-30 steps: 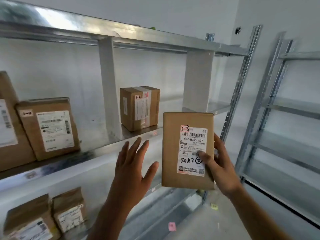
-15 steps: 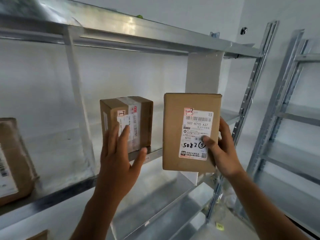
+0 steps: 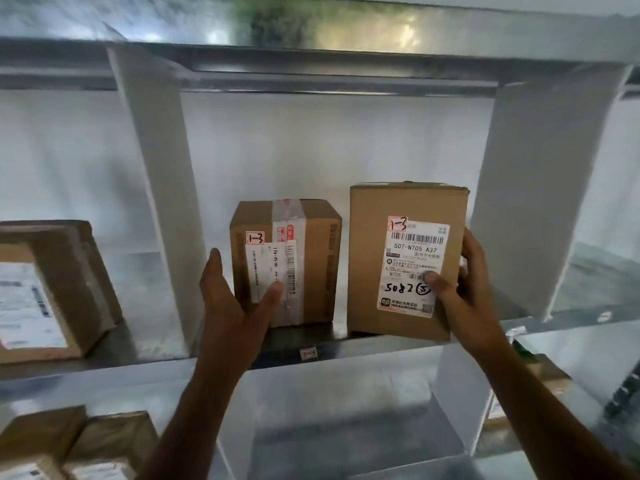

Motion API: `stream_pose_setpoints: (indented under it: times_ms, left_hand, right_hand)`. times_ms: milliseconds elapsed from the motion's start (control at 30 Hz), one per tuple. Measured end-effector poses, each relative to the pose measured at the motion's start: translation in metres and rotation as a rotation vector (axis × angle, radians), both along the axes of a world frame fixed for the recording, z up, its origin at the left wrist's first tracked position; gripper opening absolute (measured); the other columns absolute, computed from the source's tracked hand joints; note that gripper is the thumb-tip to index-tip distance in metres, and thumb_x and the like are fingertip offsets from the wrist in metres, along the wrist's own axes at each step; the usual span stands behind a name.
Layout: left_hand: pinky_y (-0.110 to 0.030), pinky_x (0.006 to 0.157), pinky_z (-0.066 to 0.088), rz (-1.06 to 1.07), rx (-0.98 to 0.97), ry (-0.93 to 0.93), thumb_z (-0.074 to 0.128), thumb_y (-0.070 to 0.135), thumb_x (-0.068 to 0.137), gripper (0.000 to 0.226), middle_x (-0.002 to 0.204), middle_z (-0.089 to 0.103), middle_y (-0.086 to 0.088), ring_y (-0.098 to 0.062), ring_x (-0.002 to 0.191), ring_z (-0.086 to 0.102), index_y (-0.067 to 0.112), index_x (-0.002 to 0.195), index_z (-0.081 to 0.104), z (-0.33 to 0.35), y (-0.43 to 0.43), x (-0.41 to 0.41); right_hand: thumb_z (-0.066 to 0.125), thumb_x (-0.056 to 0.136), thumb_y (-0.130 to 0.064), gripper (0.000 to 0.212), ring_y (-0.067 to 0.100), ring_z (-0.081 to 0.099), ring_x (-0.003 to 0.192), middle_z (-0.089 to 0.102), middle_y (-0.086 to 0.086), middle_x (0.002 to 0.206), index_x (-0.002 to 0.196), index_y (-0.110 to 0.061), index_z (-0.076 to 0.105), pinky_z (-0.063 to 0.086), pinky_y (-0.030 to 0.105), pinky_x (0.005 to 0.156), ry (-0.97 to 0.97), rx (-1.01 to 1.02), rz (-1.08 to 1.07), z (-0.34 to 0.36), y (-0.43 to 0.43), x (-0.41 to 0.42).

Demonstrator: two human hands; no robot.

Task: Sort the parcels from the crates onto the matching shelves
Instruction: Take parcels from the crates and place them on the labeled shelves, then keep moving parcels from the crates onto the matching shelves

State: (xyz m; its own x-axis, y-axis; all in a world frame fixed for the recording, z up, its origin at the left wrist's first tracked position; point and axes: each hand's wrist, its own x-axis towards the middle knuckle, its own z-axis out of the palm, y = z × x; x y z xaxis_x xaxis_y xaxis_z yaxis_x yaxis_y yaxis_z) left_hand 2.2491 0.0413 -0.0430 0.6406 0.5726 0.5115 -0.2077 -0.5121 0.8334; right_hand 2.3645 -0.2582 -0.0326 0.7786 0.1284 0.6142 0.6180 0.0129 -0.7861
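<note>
Now the right hand (image 3: pixel 460 289) grips the taller parcel (image 3: pixel 405 261), marked "1-3" and "507-N705 A37", tipped on the shelf edge (image 3: pixel 381 351) tagged "1-3", so it looks not quite seated. Left hand (image 3: pixel 235 303) lies open against the neighbouring parcel (image 3: pixel 311 258), also "1-3". Crates aren't in view, so what's left is unknown.

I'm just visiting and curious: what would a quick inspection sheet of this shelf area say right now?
Surface: metal shelf, front tag reads 1-3.
Job's things: tall parcel marked 1-3, tilted on the shelf edge; taped parcel marked 1-3 beside it.
Clutter: other parcels in the next bay and below.
Grippers: right hand grips the tall parcel; left hand touches the taped parcel.
Cables: nothing seen.
Surroundings: white dividers, wall behind.
</note>
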Motion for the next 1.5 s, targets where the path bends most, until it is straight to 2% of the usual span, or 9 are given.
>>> stream_pose_setpoints:
  times_ms: [133,300,567,733,967,1067,1200,1300,1500]
  left_hand:
    - [-0.051,0.105,0.052,-0.109,-0.194,0.082,0.071,0.060,0.070,0.094,0.147,0.049,0.022,-0.016,0.136,0.053,0.043,0.152,0.028,-0.001,0.014,0.006]
    - [-0.012,0.068,0.056,-0.245,-0.195,0.099,0.074,0.061,0.068,0.069,0.110,0.064,0.039,0.011,0.105,0.064,0.048,0.128,0.041,-0.005,0.025,0.014]
    - [-0.013,0.066,0.057,-0.190,-0.132,0.158,0.075,0.057,0.071,0.057,0.106,0.059,0.048,0.020,0.097,0.062,0.078,0.105,0.034,-0.013,0.032,0.023]
    - [-0.010,0.065,0.055,-0.177,-0.096,0.162,0.078,0.053,0.071,0.062,0.104,0.057,0.052,0.021,0.096,0.061,0.064,0.116,0.035,-0.012,0.028,0.022]
    - [-0.023,0.079,0.060,-0.071,-0.078,0.145,0.075,0.051,0.079,0.066,0.117,0.057,0.033,-0.009,0.114,0.061,0.047,0.130,0.035,-0.001,0.005,0.009]
    - [-0.046,0.103,0.054,0.005,-0.075,0.124,0.075,0.055,0.082,0.067,0.139,0.055,0.020,-0.016,0.132,0.054,0.044,0.137,0.039,-0.002,-0.010,-0.014]
    - [-0.045,0.111,0.039,0.287,0.145,0.162,0.055,0.085,0.080,0.087,0.161,0.035,0.015,-0.013,0.143,0.038,0.050,0.152,0.021,-0.018,-0.043,-0.064]
    - [-0.048,0.119,0.027,0.398,0.342,0.256,0.051,0.079,0.087,0.085,0.168,0.024,0.014,-0.017,0.152,0.026,0.046,0.157,0.017,-0.035,-0.070,-0.104]
    - [-0.058,0.126,0.000,0.472,0.545,0.497,0.032,0.084,0.090,0.081,0.170,0.009,0.015,-0.018,0.159,-0.002,0.042,0.159,0.022,-0.059,-0.104,-0.183]
  right_hand:
    - [0.069,0.091,-0.032,0.075,0.024,0.062,0.130,0.054,-0.006,0.150,0.153,-0.042,0.029,0.065,0.051,0.084,0.016,-0.012,0.102,-0.010,0.018,0.031]
    - [0.068,0.085,-0.039,0.076,-0.002,0.064,0.120,0.059,-0.032,0.133,0.149,-0.048,0.029,0.061,0.023,0.074,0.103,-0.076,0.144,-0.015,0.031,0.053]
    - [0.064,0.090,-0.040,0.071,-0.010,0.063,0.117,0.059,-0.036,0.132,0.153,-0.038,0.031,0.059,0.018,0.074,0.147,-0.088,0.104,-0.021,0.032,0.059]
    - [0.064,0.089,-0.043,0.077,-0.007,0.063,0.119,0.059,-0.029,0.136,0.157,-0.035,0.029,0.061,0.021,0.075,0.114,-0.091,0.124,-0.022,0.032,0.058]
    - [0.062,0.090,-0.046,0.083,-0.006,0.062,0.116,0.050,-0.043,0.136,0.162,-0.035,0.021,0.059,0.017,0.073,0.058,-0.114,0.165,-0.017,0.029,0.054]
    - [0.063,0.092,-0.056,0.083,0.017,0.043,0.147,0.034,-0.018,0.165,0.160,-0.042,0.018,0.051,0.044,0.107,0.081,-0.141,0.022,-0.023,0.021,0.036]
    - [0.055,0.096,-0.054,0.075,0.031,0.016,0.160,0.024,0.003,0.172,0.160,-0.035,0.020,0.016,0.055,0.126,-0.267,-0.333,-0.178,-0.043,0.001,-0.004]
    - [0.053,0.097,-0.051,0.073,0.031,0.009,0.161,0.021,0.006,0.173,0.161,-0.025,0.029,0.008,0.054,0.127,-0.405,-0.515,-0.060,-0.057,-0.005,-0.039]
    - [0.008,0.090,-0.083,0.083,0.011,-0.013,0.158,-0.002,-0.015,0.170,0.163,-0.044,0.009,-0.002,0.050,0.130,-0.370,-0.825,0.295,-0.085,0.025,-0.112]
